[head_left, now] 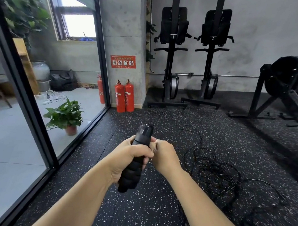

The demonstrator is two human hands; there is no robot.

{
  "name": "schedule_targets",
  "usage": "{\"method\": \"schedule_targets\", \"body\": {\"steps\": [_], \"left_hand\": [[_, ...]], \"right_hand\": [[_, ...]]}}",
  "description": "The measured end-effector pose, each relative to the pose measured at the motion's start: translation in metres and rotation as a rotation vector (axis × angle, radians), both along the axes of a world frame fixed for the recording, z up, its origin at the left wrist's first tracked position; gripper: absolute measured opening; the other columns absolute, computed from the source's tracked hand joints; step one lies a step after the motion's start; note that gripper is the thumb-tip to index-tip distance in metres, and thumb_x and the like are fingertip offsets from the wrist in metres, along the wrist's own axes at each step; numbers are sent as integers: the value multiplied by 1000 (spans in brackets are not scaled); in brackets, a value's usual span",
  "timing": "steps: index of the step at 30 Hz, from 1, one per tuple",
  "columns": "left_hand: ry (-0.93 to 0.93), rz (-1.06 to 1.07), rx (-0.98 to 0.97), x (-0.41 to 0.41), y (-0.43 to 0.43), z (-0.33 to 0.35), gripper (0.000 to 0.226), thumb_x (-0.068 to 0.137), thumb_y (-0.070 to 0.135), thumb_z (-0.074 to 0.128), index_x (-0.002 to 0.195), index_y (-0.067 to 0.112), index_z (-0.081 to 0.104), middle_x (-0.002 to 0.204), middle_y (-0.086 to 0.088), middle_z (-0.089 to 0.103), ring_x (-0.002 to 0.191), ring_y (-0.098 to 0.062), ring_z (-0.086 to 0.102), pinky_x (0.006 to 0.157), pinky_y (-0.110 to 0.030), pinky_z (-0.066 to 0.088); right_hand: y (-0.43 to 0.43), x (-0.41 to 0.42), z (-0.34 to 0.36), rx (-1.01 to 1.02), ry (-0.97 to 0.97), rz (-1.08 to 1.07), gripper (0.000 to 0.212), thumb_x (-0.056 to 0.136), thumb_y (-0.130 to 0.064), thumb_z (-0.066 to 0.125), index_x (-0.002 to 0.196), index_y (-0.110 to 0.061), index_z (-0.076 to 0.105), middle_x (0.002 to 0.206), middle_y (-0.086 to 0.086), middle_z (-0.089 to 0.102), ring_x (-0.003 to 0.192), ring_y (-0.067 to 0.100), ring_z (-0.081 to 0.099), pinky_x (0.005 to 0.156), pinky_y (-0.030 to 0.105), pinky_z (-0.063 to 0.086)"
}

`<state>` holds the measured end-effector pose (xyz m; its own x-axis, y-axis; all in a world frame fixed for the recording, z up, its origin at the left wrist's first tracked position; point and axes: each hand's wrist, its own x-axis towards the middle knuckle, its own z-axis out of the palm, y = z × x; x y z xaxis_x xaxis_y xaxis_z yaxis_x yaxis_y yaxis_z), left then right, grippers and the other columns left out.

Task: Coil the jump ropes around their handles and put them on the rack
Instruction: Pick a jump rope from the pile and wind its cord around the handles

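Black jump-rope handles (134,170), tilted upright, are gripped by the left hand (127,156); the right hand (166,158) curls alongside, hold unclear.

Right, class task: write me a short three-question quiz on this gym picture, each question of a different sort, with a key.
1. True or false: the left hand grips the black handle.
2. Where do the loose ropes lie? A on a rack; B on the floor, to the person's right; C behind the glass.
3. Fill in: ___ red fire extinguishers stand side by side at the foot of the concrete pillar.
Key: 1 true; 2 B; 3 two.
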<state>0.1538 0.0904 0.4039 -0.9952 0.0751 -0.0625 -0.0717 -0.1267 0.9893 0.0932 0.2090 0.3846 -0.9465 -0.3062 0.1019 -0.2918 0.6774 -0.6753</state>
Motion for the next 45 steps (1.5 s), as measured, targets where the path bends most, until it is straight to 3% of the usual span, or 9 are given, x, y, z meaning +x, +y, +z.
{"method": "schedule_targets", "body": {"steps": [7,12,19,22,27,33,39,42,45], "left_hand": [[-50,-40,43,2,0,-3,45,60,9,70,104,6,61,65,-7,55,55,-16,49,58,-28,45],[51,203,-534,-4,-3,11,30,58,17,71,83,13,55,60,2,53,51,-13,45,51,-23,36],[47,440,-1111,-21,-42,24,44,57,38,71,98,28,59,90,17,70,84,-10,66,77,-33,56],[8,516,-1415,-22,-48,30,38,65,37,69,97,23,55,85,6,65,78,-17,61,68,-32,53],[24,554,-1626,-23,-52,34,30,76,26,65,102,17,53,82,1,56,77,-24,58,64,-33,44],[190,372,-1927,-17,-27,38,28,83,23,64,104,14,47,76,3,45,77,-25,58,64,-32,41],[553,153,-2134,-3,0,50,32,86,24,57,114,16,46,106,1,59,98,-23,62,68,-32,38],[689,68,-2080,3,0,56,25,86,27,57,104,20,42,99,5,57,94,-20,61,72,-31,44],[736,50,-1955,6,-5,59,28,85,33,59,94,23,34,86,9,46,88,-18,59,73,-32,47]], "right_hand": [[2,-8,-7,65,20,-38,40,100,-40,38,68,-16,45,75,3,55,75,30,51,62,34,37],[8,-10,-1,103,112,-46,49,99,-40,42,60,-12,52,64,2,57,68,30,53,59,33,36],[22,-14,25,211,447,-112,49,99,-39,41,57,-15,45,57,-4,49,59,20,50,54,30,31],[20,-8,39,265,576,-89,49,100,-39,39,56,-18,38,58,-6,44,60,20,47,52,30,27],[7,9,54,292,843,-73,61,88,-28,65,49,-21,18,49,-4,32,45,22,33,46,21,8],[-3,15,84,337,1123,54,45,66,-21,79,39,-18,44,36,0,40,30,21,36,46,17,18],[0,-12,111,441,931,138,53,97,-40,46,52,-19,28,52,-4,31,50,18,32,48,26,16],[7,-22,106,329,775,199,59,94,-48,49,46,-17,35,48,-4,36,51,16,40,48,26,22],[12,-30,98,78,364,313,62,91,-42,58,41,-18,34,36,-8,30,37,9,30,48,27,26]]}}
